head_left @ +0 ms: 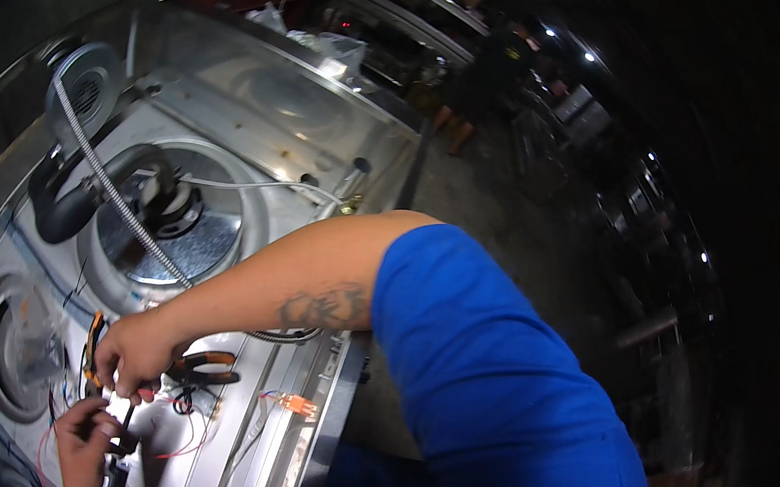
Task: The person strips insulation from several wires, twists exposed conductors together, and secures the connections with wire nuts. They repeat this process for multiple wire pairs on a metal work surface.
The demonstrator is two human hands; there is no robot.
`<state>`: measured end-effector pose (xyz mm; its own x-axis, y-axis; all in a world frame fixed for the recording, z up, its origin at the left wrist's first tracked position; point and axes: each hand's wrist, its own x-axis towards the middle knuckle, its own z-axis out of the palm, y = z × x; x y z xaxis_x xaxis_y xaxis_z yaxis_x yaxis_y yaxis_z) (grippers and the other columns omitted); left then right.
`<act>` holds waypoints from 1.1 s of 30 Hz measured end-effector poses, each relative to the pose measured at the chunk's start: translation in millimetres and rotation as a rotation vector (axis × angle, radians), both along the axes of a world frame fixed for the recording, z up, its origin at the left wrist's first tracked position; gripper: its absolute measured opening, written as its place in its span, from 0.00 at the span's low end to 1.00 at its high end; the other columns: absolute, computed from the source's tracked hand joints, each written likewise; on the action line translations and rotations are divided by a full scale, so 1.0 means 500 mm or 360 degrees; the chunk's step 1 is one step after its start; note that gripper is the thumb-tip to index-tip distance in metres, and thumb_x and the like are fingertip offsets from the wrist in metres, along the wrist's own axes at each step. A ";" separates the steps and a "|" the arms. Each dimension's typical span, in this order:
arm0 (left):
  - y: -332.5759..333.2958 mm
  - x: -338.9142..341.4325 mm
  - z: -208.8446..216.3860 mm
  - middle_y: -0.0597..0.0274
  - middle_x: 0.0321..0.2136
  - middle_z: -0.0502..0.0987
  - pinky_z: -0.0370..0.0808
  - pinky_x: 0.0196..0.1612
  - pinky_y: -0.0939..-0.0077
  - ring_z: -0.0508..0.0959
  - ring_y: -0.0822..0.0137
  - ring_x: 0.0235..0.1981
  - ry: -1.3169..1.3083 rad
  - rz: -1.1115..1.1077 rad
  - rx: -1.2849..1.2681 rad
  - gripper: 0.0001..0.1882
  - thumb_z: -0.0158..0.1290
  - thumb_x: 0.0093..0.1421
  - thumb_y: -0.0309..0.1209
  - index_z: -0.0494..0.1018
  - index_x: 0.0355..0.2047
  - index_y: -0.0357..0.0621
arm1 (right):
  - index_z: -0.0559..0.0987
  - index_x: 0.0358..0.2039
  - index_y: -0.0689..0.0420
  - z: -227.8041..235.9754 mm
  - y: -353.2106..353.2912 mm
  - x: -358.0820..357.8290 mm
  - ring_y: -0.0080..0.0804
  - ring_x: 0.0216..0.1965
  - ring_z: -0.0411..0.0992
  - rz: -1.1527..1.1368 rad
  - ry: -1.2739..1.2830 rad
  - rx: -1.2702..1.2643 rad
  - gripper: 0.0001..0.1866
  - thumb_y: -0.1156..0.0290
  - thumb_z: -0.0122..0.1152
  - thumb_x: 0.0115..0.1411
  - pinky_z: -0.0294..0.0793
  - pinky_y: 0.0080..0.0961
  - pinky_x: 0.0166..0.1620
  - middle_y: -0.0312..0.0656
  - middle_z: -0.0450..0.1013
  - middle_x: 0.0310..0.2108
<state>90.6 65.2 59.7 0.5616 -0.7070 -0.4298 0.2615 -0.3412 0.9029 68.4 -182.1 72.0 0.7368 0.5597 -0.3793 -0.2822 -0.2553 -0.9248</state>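
My right hand [142, 354] reaches down over a metal appliance panel [181, 482], its fingers closed in a pinch beside a small red piece; what they grip is too small to name. Just below it, my left hand [85, 440] has its fingers curled round something thin and dark that I cannot make out. Pliers with orange and black handles [208, 369] lie to the right of my right hand. Another orange and black tool handle [92, 357] stands at its left, partly hidden. Thin red wires [190, 436] loop over the panel near both hands.
A large round burner opening [237, 243] has a corrugated metal hose [112, 182] running across it. A blower [85, 90] with a black pipe stands behind. A clear plastic bag [34, 364] lies by a smaller ring. An orange connector [298, 405] lies right. Another person [501, 71] stands far back.
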 end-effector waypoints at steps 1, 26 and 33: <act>0.002 0.015 -0.005 0.52 0.40 0.81 0.78 0.49 0.70 0.81 0.64 0.44 -0.0124 0.0045 -0.0201 0.29 0.62 0.57 0.26 0.70 0.58 0.28 | 0.69 0.51 0.70 0.002 0.002 -0.002 0.36 0.27 0.81 0.0050 0.0021 0.0136 0.19 0.79 0.64 0.63 0.83 0.31 0.31 0.51 0.80 0.30; -0.028 -0.028 -0.040 0.60 0.33 0.81 0.75 0.35 0.78 0.79 0.72 0.32 -0.0998 0.0366 -0.0433 0.06 0.62 0.59 0.26 0.81 0.36 0.38 | 0.77 0.41 0.63 0.036 -0.030 -0.016 0.25 0.35 0.81 -0.0055 0.0420 0.0048 0.07 0.73 0.64 0.66 0.80 0.20 0.40 0.43 0.81 0.34; -0.034 -0.028 -0.049 0.59 0.30 0.82 0.75 0.31 0.76 0.80 0.68 0.29 -0.1087 0.0330 -0.0431 0.05 0.61 0.59 0.27 0.80 0.34 0.38 | 0.81 0.37 0.62 0.023 -0.027 -0.012 0.20 0.35 0.78 -0.0204 0.0072 -0.0027 0.06 0.72 0.66 0.65 0.78 0.18 0.40 0.37 0.80 0.33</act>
<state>76.8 48.1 35.0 0.7731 -0.5895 0.2343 -0.3508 -0.0896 0.9322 62.5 -195.5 83.4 0.7836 0.4554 -0.4225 -0.3549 -0.2300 -0.9062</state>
